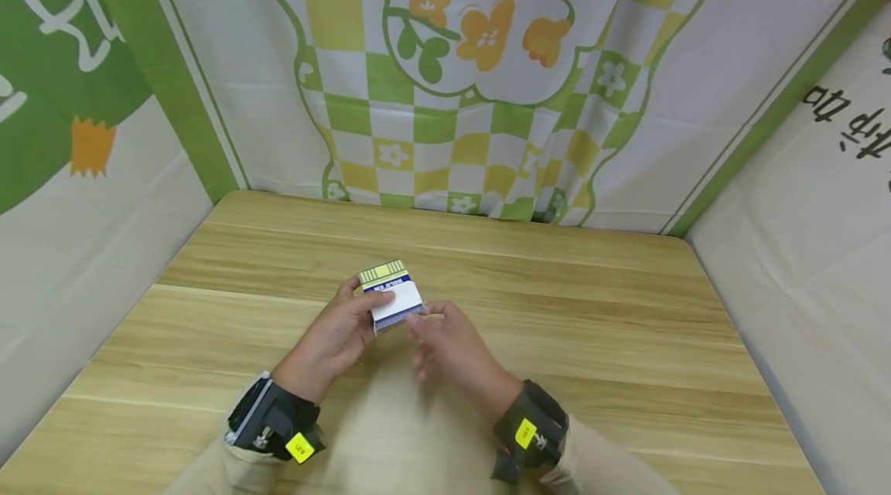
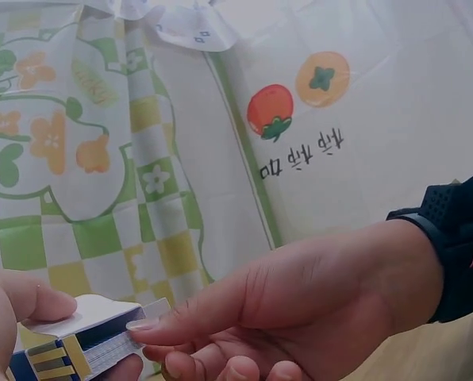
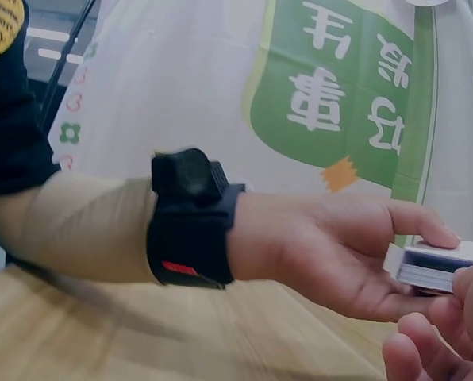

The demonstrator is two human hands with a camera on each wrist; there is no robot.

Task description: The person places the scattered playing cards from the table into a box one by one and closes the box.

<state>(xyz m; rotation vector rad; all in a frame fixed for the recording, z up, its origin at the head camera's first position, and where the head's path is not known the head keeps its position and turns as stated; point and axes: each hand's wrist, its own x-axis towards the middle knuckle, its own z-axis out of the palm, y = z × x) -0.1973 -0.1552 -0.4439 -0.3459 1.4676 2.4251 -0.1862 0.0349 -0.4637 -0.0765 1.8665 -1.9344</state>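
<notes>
A small playing card box (image 1: 397,302), white with blue and yellow bands, is held above the table. My left hand (image 1: 341,332) grips it from the left, the thumb lying across its white face and the fingers beneath. The box's near end stands open, with a small side flap (image 2: 156,310) sticking out. Inside, the edges of a stack of playing cards (image 2: 112,352) show. My right hand (image 1: 455,352) is at this open end, its thumb and index finger pinching at the corner while the other fingers curl loosely. Exactly what lies between those two fingertips is partly hidden.
The wooden table (image 1: 592,325) extends around both hands. A patterned curtain (image 1: 459,131) hangs along its back edge, with printed cloth walls (image 1: 90,247) at the left and right. Both wrists carry black camera straps (image 1: 274,418).
</notes>
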